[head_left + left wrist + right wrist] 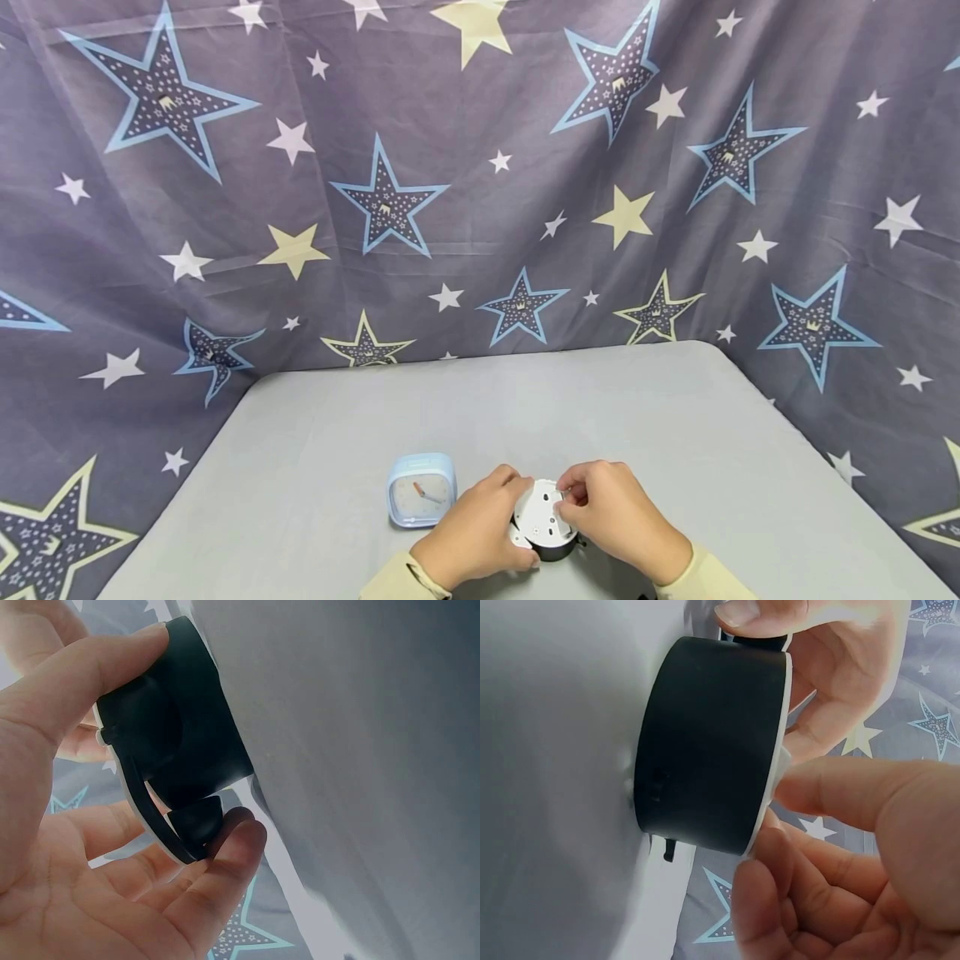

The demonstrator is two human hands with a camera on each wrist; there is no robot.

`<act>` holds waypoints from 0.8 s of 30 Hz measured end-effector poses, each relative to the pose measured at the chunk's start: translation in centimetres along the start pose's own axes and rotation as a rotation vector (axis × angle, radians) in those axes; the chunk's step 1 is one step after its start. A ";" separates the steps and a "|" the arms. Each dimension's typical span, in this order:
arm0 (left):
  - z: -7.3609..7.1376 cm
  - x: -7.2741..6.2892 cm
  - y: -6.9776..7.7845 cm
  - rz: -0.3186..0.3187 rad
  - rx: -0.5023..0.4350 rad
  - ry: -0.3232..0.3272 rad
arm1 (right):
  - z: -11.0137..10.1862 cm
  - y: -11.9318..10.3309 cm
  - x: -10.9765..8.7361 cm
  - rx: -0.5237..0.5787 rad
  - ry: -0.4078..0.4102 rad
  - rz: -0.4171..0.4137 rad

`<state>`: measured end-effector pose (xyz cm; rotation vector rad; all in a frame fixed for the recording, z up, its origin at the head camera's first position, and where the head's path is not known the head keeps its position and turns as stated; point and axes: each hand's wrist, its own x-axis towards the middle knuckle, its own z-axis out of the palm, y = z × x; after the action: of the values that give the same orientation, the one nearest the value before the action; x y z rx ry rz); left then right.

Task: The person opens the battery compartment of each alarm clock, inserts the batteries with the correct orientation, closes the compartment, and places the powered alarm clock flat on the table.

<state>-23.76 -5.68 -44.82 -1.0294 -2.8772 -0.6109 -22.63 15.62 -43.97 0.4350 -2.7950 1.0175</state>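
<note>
A round case with a black side wall and a white plate with small holes on top lies on the table, plate upward. My left hand grips it from the left; in the left wrist view, the thumb presses its black wall and fingertips touch a small black dome. My right hand is at the plate's right side. There, in the right wrist view, thumb and fingers pinch a small white piece at the plate, mostly hidden by the fingers. A small black peg sticks out of the wall.
A light blue square alarm clock stands left of my left hand, its face toward me. The pale grey table reaches back to a grey curtain printed with stars, which also hangs along both sides.
</note>
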 end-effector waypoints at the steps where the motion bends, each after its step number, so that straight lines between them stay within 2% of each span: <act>1: 0.0 0.0 0.0 0.000 -0.003 0.000 | 0.0 0.0 0.0 0.002 -0.002 -0.001; 15: 0.0 0.0 0.1 -0.014 -0.018 -0.013 | -0.1 0.2 -0.1 0.021 -0.018 0.016; 24: 0.1 -0.1 -0.1 0.013 0.001 0.021 | -0.1 -0.1 -0.2 -0.004 -0.001 0.047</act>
<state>-23.74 -5.82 -44.94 -1.0335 -2.8503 -0.6155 -22.39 15.64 -43.84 0.3712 -2.8203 1.0209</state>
